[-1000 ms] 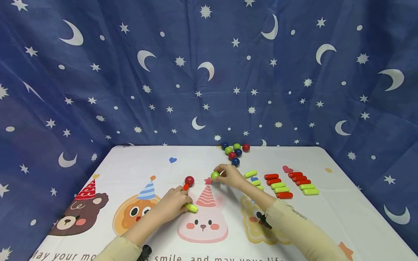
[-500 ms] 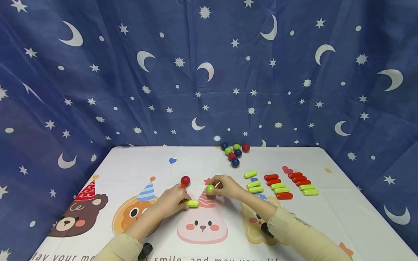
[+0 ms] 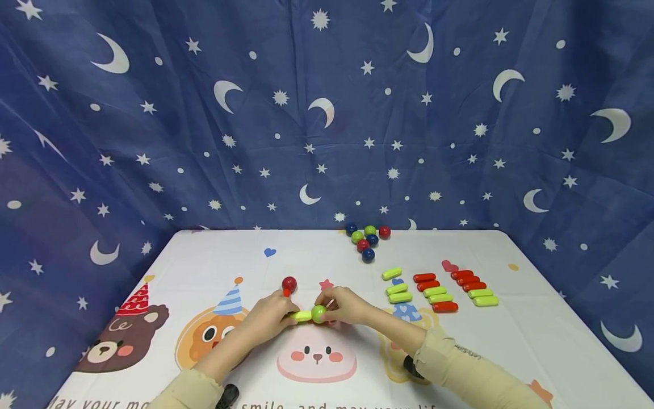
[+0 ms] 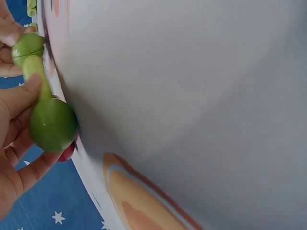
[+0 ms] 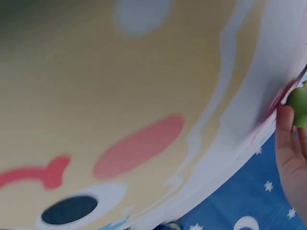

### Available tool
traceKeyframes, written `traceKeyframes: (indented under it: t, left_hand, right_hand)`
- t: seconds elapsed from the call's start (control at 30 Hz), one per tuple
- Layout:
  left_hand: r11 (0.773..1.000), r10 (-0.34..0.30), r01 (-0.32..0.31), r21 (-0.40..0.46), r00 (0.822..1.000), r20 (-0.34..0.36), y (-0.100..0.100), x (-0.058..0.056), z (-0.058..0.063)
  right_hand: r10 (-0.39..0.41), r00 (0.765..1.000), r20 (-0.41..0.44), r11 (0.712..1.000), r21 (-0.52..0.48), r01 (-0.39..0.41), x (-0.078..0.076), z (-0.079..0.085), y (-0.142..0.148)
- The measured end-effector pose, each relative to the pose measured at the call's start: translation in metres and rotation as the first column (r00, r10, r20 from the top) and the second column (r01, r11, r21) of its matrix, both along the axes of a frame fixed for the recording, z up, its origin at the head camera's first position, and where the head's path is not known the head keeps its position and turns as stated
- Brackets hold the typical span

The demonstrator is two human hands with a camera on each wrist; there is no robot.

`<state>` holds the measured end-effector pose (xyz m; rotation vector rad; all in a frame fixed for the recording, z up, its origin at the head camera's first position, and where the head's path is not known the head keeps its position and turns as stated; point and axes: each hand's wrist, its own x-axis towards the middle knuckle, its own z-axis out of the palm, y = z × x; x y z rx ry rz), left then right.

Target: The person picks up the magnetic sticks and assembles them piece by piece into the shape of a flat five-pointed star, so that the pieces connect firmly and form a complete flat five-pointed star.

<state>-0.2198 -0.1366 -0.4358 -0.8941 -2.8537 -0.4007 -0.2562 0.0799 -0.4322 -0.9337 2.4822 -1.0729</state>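
My left hand (image 3: 268, 318) grips a short yellow-green rod (image 3: 303, 316), held roughly level just over the white table. In the left wrist view, a green ball (image 4: 53, 124) sits at the rod's near end, between the fingers; the head view hides it behind the hand. Beyond that hand a red rod (image 3: 286, 293) sticks out, tipped by a red ball (image 3: 289, 283). My right hand (image 3: 347, 307) pinches another green ball (image 3: 319, 313) against the yellow-green rod's right end, and the two touch. At the right wrist view's edge this ball (image 5: 298, 106) shows between fingertips.
Several blue, green and red balls (image 3: 368, 255) cluster at the table's back. To the right lie several loose yellow-green rods (image 3: 400, 297) and red rods (image 3: 445, 307) in rows. A blue star-print curtain (image 3: 327, 170) hangs behind the white printed tablecloth (image 3: 230, 255).
My right hand has brought its green ball left and nearer, onto the end of the yellow-green rod. The left hand has turned the rod level, and the red ball has shifted slightly left.
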Motion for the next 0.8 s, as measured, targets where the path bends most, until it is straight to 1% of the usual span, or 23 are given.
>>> traceKeyframes:
  t: [0.1,0.2,0.43,0.5,0.67,0.8]
  left_hand:
    - [1.0,-0.018,0.018,-0.012,1.0,-0.005,0.002,0.001,0.001]
    - [0.999,-0.033,0.033,-0.014,0.999,-0.013,0.001,0.0,0.001]
    - [0.999,-0.043,0.043,-0.008,0.999,0.018,0.001,0.0,0.002]
    - [0.999,-0.049,0.049,-0.01,0.999,0.021,0.001,0.001,0.003]
    - [0.998,-0.062,0.062,-0.005,0.997,0.038,0.0,0.004,0.005]
    - [0.998,-0.07,0.07,0.002,0.996,0.045,-0.002,0.006,0.006]
  right_hand:
    - [0.017,1.0,-0.018,0.999,0.027,-0.017,0.002,-0.001,-0.001]
    - [0.027,1.0,-0.009,0.999,0.031,-0.027,0.004,0.0,-0.001]
    - [0.071,0.997,0.01,0.996,0.045,-0.071,0.006,0.004,0.003]
    - [0.069,0.998,0.013,0.996,0.049,-0.069,0.007,0.006,0.008]
    - [0.068,0.997,-0.024,0.995,0.069,-0.066,0.005,0.008,0.026]
    - [0.047,0.998,-0.037,0.996,0.074,-0.045,0.003,0.01,0.042]
